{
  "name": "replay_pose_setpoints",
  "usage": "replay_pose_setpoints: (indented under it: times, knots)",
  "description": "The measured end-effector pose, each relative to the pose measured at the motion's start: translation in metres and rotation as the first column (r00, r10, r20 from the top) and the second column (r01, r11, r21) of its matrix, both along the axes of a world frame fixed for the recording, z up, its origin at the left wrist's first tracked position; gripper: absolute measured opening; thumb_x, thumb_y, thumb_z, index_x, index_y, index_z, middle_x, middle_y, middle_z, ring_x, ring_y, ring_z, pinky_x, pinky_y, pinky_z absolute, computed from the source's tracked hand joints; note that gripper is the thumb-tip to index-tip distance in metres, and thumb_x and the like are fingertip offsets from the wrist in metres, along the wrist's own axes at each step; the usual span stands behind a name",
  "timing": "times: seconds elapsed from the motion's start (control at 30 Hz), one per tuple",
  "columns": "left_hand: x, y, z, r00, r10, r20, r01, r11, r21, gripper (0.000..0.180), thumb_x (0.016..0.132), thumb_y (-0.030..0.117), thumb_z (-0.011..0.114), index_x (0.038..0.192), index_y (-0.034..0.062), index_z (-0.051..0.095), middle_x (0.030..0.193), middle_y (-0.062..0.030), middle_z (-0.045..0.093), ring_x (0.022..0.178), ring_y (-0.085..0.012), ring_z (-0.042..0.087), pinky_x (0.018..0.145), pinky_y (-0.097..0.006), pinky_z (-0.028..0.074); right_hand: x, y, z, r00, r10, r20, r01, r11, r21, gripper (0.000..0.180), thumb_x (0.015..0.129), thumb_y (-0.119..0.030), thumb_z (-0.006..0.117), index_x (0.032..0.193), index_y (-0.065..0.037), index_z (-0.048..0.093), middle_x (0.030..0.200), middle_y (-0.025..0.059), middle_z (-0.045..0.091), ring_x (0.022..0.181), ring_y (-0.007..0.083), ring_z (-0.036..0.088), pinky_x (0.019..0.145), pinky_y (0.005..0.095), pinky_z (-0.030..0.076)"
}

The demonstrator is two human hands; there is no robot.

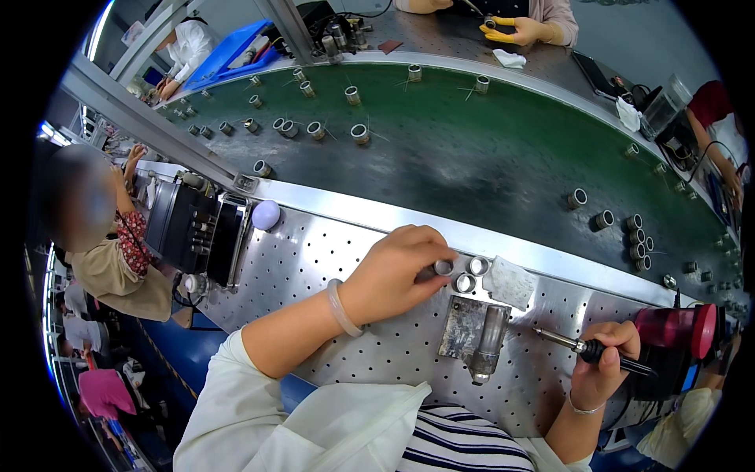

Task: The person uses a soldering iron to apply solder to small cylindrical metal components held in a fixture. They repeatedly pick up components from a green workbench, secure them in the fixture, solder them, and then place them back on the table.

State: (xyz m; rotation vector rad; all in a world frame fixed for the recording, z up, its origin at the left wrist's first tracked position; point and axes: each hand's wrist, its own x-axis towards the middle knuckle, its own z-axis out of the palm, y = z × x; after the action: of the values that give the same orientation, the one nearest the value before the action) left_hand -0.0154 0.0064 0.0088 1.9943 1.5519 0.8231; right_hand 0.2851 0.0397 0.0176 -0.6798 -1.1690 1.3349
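My left hand [401, 267] pinches a small metal cylinder [443, 267] between thumb and fingers, just above the perforated metal table [346, 248]. Right beside it stand two more short metal cylinders [478, 266], open at the top. My right hand [605, 362] grips a soldering iron [562, 339] by its dark handle, with the tip pointing left. Between my hands lies a stained metal plate [458, 326], and a shiny cylindrical tube [492, 334] rests across its right part. A greyish crumpled pad [513, 283] lies behind the plate, next to the cylinders.
Beyond the metal rail [354, 208] runs a green conveyor belt [456, 149] carrying several small metal cylinders, some with thin wires. A purple ball [266, 215] and a black machine [193, 228] stand left; a pink container [676, 329] stands right. Opposite, a co-worker's yellow-covered fingers [503, 31] hold a part.
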Motion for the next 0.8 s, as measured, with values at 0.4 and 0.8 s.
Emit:
replay_pose_setpoints:
  times: [0.4,0.8]
  knots:
    - [0.016,0.01,0.028,0.6,0.399,0.693,0.196,0.767,-0.611,0.027,0.079,0.005,0.068,0.105,-0.0029,0.064,0.096,-0.0085,0.066,0.087,-0.0131,0.061,0.081,-0.025,0.048,0.007,0.003,0.001,0.996,0.064,-0.062,-0.064,0.998,-0.005,0.028,0.078,-0.018,0.072,0.081,0.003,0.054,0.066,0.0122,0.059,0.044,0.0119,0.052,0.042,0.0202,0.041]
    - [0.03,0.034,0.019,0.494,0.284,0.821,0.542,0.638,-0.547,0.032,0.076,0.001,0.069,0.107,-0.0055,0.062,0.098,-0.013,0.066,0.088,-0.0165,0.064,0.078,-0.026,0.051,0.003,0.001,0.004,0.997,0.073,0.022,-0.073,0.997,-0.016,0.028,0.08,-0.021,0.069,0.078,0.0,0.051,0.058,0.0044,0.049,0.044,0.0091,0.044,0.043,0.0214,0.035]
